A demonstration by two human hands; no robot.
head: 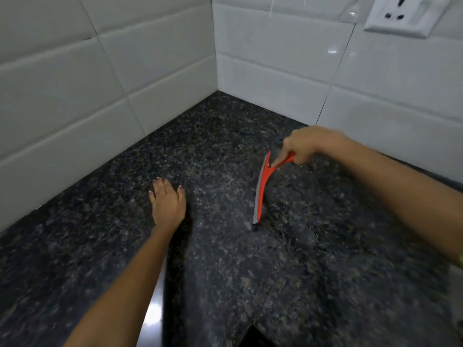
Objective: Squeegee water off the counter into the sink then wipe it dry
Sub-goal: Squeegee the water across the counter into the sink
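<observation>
A dark speckled granite counter (225, 151) fills a tiled corner. My right hand (304, 145) grips the handle of a red squeegee (261, 186), whose grey blade runs lengthwise toward me with its near tip touching the counter. A thin line of water glistens on the stone just right of that tip. My left hand (167, 202) lies flat on the counter to the left of the squeegee, fingers spread, holding nothing. No sink is in view.
White tiled walls (275, 58) meet at the corner behind the counter. A white wall socket (398, 16) sits at the top right. A dark gap (253, 338) shows at the bottom edge of the counter.
</observation>
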